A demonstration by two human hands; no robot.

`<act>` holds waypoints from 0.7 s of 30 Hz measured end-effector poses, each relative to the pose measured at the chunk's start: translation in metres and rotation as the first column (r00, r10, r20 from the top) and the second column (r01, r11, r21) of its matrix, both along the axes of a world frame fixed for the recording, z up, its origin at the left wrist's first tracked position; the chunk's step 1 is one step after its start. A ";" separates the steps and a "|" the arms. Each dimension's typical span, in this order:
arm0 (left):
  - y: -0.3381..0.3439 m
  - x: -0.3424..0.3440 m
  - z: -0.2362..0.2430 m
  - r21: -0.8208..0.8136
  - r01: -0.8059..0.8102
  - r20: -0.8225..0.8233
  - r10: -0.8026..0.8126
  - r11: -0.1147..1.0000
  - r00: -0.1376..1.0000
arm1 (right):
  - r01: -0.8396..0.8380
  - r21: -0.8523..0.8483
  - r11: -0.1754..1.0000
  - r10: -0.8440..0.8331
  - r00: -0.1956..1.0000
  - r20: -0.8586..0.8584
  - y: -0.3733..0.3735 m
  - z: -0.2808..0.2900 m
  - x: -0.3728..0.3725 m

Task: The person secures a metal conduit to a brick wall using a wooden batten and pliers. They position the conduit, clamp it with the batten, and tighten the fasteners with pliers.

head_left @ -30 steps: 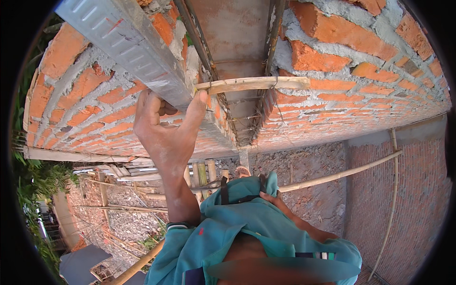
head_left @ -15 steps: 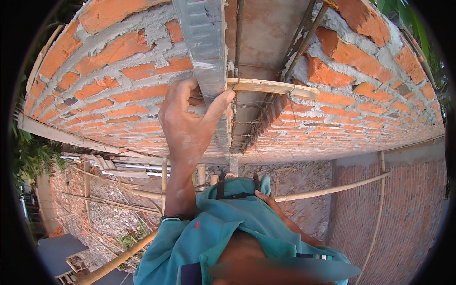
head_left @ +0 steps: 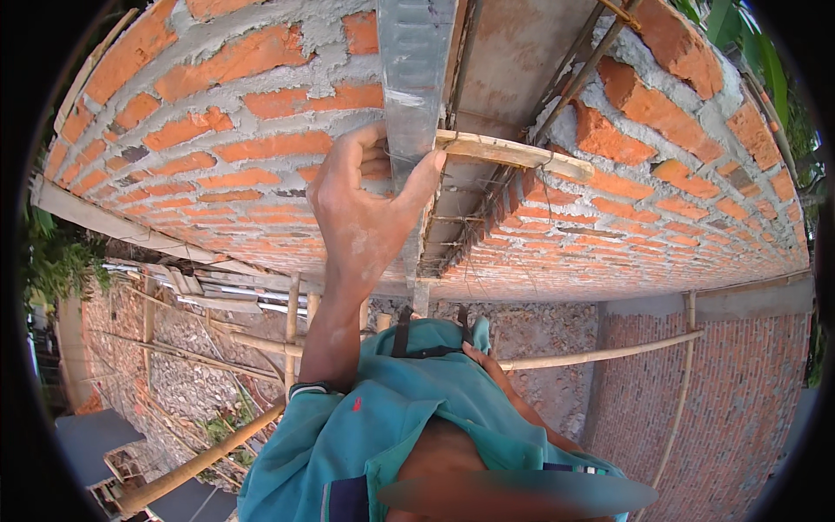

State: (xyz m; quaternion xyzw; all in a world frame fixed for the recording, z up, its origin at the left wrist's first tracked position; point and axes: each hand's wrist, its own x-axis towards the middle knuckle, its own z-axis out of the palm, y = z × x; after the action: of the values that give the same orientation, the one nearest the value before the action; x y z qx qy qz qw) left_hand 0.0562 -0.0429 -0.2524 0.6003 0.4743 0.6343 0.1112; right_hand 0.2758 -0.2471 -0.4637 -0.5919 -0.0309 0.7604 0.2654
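A long grey metal channel stands upright along the edge of the brick wall in front of me. My left hand grips it, fingers curled around its left side and thumb pressed on its right edge. Just right of that thumb, a short wooden strip spans the gap between the two brick faces, with thin wire at it. My right hand rests low at my waist beside a dark strap. Most of its fingers are hidden, so what it touches or holds is unclear.
Brick wall with grey mortar lies to the left, another brick face to the right. A recess with rods and a flat panel sits between them. Bamboo poles cross below, above rubble ground.
The wall, metal channel and left hand have all shifted rightward in view, and the channel looks more upright. My left hand keeps its grip; my right hand stays at the waist.
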 end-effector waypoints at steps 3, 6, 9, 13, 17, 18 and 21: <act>0.001 0.002 -0.005 0.017 0.033 0.081 -0.034 0.999 0.996 | 0.016 0.010 1.000 -0.015 1.000 -0.023 0.001 0.007 -0.003; 0.001 0.002 -0.009 0.076 0.031 0.070 -0.036 0.997 0.997 | 0.028 0.009 1.000 -0.027 0.996 -0.080 0.002 0.024 -0.005; -0.001 -0.002 -0.013 0.107 0.022 -0.065 -0.015 0.994 0.998 | 0.041 0.027 0.999 -0.039 0.996 -0.076 0.005 0.036 -0.008; -0.001 -0.004 -0.019 0.157 -0.015 -0.158 0.041 0.987 0.987 | 0.008 0.047 0.999 -0.003 0.994 -0.112 0.007 0.033 -0.010; 0.002 -0.002 -0.025 0.200 -0.033 -0.156 0.065 0.979 0.986 | 0.009 0.070 0.997 -0.005 0.998 -0.057 0.006 0.022 -0.007; 0.003 -0.002 -0.026 0.211 -0.037 -0.169 0.073 0.977 0.983 | 0.000 0.082 0.997 0.006 0.997 -0.076 0.005 0.020 -0.005; 0.003 -0.004 -0.028 0.219 -0.027 -0.173 0.066 0.975 0.983 | -0.028 0.039 0.999 0.032 0.992 -0.122 0.003 0.014 -0.001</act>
State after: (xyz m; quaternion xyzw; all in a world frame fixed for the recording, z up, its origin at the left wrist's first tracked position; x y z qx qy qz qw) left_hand 0.0518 -0.0404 -0.2806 0.6521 0.4249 0.6277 -0.0127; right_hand 0.2747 -0.2436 -0.4496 -0.5386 -0.0376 0.7985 0.2662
